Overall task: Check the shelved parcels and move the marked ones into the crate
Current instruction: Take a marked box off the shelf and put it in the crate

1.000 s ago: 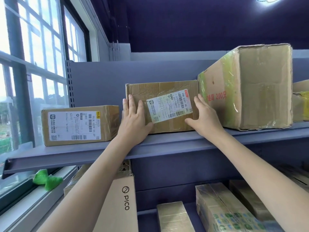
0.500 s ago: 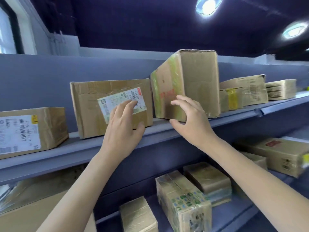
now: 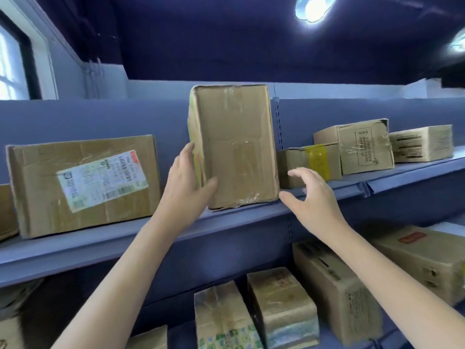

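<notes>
Since a moment ago, left hand (image 3: 185, 183) left the labelled parcel (image 3: 83, 183) and now grips the tall parcel (image 3: 234, 147), turning it on the shelf (image 3: 251, 217) for inspection; right hand (image 3: 310, 197) hovers spread beside it.

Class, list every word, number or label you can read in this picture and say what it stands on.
Nothing can be read for certain.
White label on the wide box: barcode and print, blurred.
Red sticker on the lower right box: blurred.
Printed panel on the right-hand box: too small.
Tall box in the left hand: no text shows.
</notes>
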Demonstrator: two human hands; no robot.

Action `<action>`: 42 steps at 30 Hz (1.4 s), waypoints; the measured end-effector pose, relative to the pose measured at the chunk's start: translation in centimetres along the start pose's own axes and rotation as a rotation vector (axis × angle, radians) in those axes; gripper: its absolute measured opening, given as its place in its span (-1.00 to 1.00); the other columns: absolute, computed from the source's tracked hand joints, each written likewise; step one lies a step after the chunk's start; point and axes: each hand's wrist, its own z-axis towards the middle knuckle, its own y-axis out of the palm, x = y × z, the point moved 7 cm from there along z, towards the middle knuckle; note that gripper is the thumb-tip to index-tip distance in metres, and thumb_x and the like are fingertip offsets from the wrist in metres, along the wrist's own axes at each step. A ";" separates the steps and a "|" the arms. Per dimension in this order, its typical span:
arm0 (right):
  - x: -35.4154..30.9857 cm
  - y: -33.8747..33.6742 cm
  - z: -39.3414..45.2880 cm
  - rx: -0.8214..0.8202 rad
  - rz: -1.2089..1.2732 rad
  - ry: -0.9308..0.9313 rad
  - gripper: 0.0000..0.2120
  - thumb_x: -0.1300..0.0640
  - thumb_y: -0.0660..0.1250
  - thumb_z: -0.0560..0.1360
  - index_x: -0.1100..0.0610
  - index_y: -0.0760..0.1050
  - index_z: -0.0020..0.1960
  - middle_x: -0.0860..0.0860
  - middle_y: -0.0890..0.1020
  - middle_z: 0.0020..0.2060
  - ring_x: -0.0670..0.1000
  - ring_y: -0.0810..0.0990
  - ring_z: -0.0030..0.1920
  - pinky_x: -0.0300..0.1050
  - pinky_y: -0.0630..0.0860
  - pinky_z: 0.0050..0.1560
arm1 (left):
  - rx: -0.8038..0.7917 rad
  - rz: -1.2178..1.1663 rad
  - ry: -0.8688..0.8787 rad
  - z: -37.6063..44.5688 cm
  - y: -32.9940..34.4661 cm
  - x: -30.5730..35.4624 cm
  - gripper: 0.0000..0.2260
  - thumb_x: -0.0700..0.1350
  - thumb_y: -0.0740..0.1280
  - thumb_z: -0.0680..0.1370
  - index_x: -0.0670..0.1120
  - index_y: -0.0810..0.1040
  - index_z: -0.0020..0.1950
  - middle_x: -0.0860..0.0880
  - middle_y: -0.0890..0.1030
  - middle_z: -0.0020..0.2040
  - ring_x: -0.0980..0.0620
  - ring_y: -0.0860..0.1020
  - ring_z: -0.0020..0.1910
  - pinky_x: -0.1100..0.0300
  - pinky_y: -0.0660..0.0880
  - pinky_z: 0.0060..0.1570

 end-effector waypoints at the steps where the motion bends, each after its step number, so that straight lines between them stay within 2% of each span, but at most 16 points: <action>1: 0.7 -0.3 0.7 -0.015 0.037 -0.002 -0.61 0.14 0.34 0.47 0.13 0.39 0.28 0.01 0.43 0.27 0.00 0.39 0.27 -0.20 0.29 0.23 | 0.003 -0.051 -0.073 0.6 0.8 -0.4 -0.34 -0.11 0.31 0.49 -0.04 0.04 0.49 -0.06 0.25 0.45 0.00 0.21 0.43 0.09 0.22 0.36; 6: 2.1 -0.2 4.3 -0.067 0.154 -0.016 -0.56 0.06 0.31 0.49 0.10 0.35 0.34 0.01 0.44 0.32 0.00 0.39 0.31 -0.12 0.33 0.27 | -0.009 -0.073 -0.276 1.0 3.2 -2.0 -0.38 -0.04 0.31 0.48 0.01 0.09 0.46 0.00 0.38 0.36 -0.01 0.34 0.35 -0.01 0.32 0.31; 10: 1.1 2.2 6.0 -0.185 0.178 0.013 -0.54 0.01 0.24 0.53 0.16 0.32 0.37 0.05 0.48 0.30 0.05 0.44 0.27 -0.11 0.40 0.24 | -0.101 -0.082 -0.335 0.8 3.8 -2.1 -0.47 -0.02 0.31 0.49 0.09 0.16 0.39 0.13 0.48 0.13 0.06 0.48 0.10 0.21 0.42 -0.06; 12: 0.3 3.5 6.1 -0.242 0.163 -0.005 -0.69 0.03 0.18 0.56 0.19 0.45 0.20 0.02 0.60 0.00 0.02 0.51 -0.03 -0.28 0.42 -0.12 | -0.130 -0.093 -0.348 0.9 3.6 -2.0 -0.46 -0.05 0.30 0.50 0.07 0.15 0.41 0.10 0.49 0.13 0.07 0.50 0.05 0.27 0.47 -0.14; 14: 0.0 3.7 5.9 -0.202 0.179 -0.015 -0.78 0.07 0.16 0.58 0.15 0.42 -0.19 -0.05 0.46 -0.36 -0.03 0.40 -0.33 -0.38 0.27 -0.43 | -0.130 -0.105 -0.344 0.8 3.3 -1.8 -0.47 -0.09 0.30 0.50 0.05 0.17 0.41 0.09 0.51 0.13 0.10 0.52 0.03 0.27 0.50 -0.13; 19: -0.4 1.3 4.5 0.013 0.228 -0.073 -0.64 0.19 0.13 0.58 0.23 0.27 -0.38 0.01 0.31 -0.53 -0.02 0.25 -0.47 -0.34 0.22 -0.47 | -0.137 -0.192 -0.306 -0.2 2.7 -0.9 -0.51 -0.18 0.36 0.48 0.07 0.24 0.33 0.18 0.52 0.10 0.23 0.54 -0.03 0.41 0.53 -0.25; 22: -1.4 -1.1 3.6 0.159 0.248 -0.119 -0.55 0.25 0.17 0.56 0.06 0.14 -0.46 -0.06 0.25 -0.56 -0.09 0.21 -0.51 -0.40 0.22 -0.48 | -0.142 -0.272 -0.322 -0.3 2.0 0.4 -0.40 -0.16 0.42 0.43 0.06 0.18 0.35 0.00 0.49 0.26 0.08 0.53 0.12 0.14 0.53 0.06; 25: -2.0 -3.1 2.9 0.244 0.251 -0.166 -0.64 0.25 0.19 0.55 0.19 0.28 -0.42 -0.06 0.28 -0.55 -0.07 0.23 -0.49 -0.32 0.18 -0.45 | -0.001 -0.279 -0.293 0.2 -0.9 2.4 -0.12 -0.08 0.48 0.38 0.14 -0.07 0.47 -0.13 0.22 0.47 -0.08 0.34 0.37 0.04 0.35 0.24; 28: -2.8 -4.3 1.4 0.315 0.268 -0.242 -0.79 0.28 0.22 0.54 0.35 0.53 -0.20 -0.03 0.42 -0.54 -0.06 0.36 -0.48 -0.34 0.32 -0.41 | 0.210 -0.198 -0.161 1.1 -5.8 5.7 -0.13 0.02 0.48 0.35 0.21 -0.04 0.45 -0.10 0.22 0.46 0.00 0.35 0.29 0.05 0.38 0.12; 30: -3.3 -4.8 0.4 0.347 0.269 -0.286 -0.81 0.30 0.23 0.53 0.41 0.54 -0.16 0.09 0.54 -0.45 0.02 0.48 -0.41 -0.15 0.45 -0.34 | 0.287 -0.143 -0.059 2.1 -8.4 8.1 -0.20 0.05 0.47 0.37 0.18 0.03 0.44 -0.05 0.25 0.44 0.04 0.36 0.25 0.05 0.39 0.13; 33: -4.0 -4.8 -0.8 0.341 0.304 -0.346 -0.82 0.29 0.22 0.54 0.34 0.57 -0.01 -0.03 0.61 -0.18 -0.11 0.56 -0.14 -0.36 0.47 -0.08 | 0.217 -0.056 0.029 4.1 -9.4 10.7 -0.38 0.05 0.44 0.40 0.13 0.23 0.38 0.01 0.35 0.36 0.01 0.44 0.22 0.01 0.45 0.16; 35: -3.5 -4.6 -1.2 0.297 0.356 -0.321 -0.75 0.24 0.24 0.53 0.30 0.54 0.16 0.06 0.61 0.07 -0.03 0.55 0.13 -0.29 0.45 0.17 | 0.130 0.053 0.023 4.7 -8.9 11.3 -0.63 0.01 0.43 0.42 0.03 0.47 0.20 0.06 0.43 0.30 0.04 0.50 0.14 0.00 0.52 0.10; 37: -2.8 -4.3 -1.6 0.231 0.384 -0.280 -0.67 0.16 0.27 0.50 0.27 0.50 0.23 0.07 0.56 0.18 -0.03 0.49 0.24 -0.26 0.39 0.26 | 0.090 0.167 0.049 4.5 -8.0 11.1 -0.81 -0.06 0.40 0.45 -0.08 0.59 0.03 0.06 0.40 0.35 0.03 0.51 0.13 0.17 0.53 0.07; 39: -2.7 -4.1 -2.1 0.182 0.389 -0.280 -0.63 0.14 0.26 0.49 0.26 0.46 0.26 0.06 0.53 0.23 -0.04 0.46 0.29 -0.21 0.37 0.31 | 0.131 0.257 0.127 3.8 -7.3 11.1 -0.80 -0.13 0.39 0.47 -0.10 0.52 0.07 0.05 0.37 0.36 0.05 0.49 0.12 0.56 0.37 -0.07; 40: -2.7 -4.2 -2.2 0.178 0.378 -0.297 -0.64 0.17 0.26 0.50 0.27 0.46 0.26 0.08 0.52 0.25 -0.02 0.46 0.30 -0.13 0.39 0.31 | 0.164 0.273 0.154 3.5 -7.1 11.3 -0.74 -0.13 0.38 0.47 -0.08 0.47 0.13 0.06 0.37 0.34 0.07 0.46 0.11 0.60 0.32 -0.14; 42: -3.0 -4.2 -2.0 0.167 0.354 -0.320 -0.67 0.23 0.25 0.52 0.30 0.45 0.26 0.13 0.52 0.24 0.02 0.46 0.30 -0.04 0.42 0.30 | 0.205 0.287 0.198 3.6 -7.2 12.0 -0.59 -0.09 0.37 0.47 -0.04 0.35 0.28 0.05 0.37 0.32 0.06 0.39 0.17 0.44 0.28 -0.01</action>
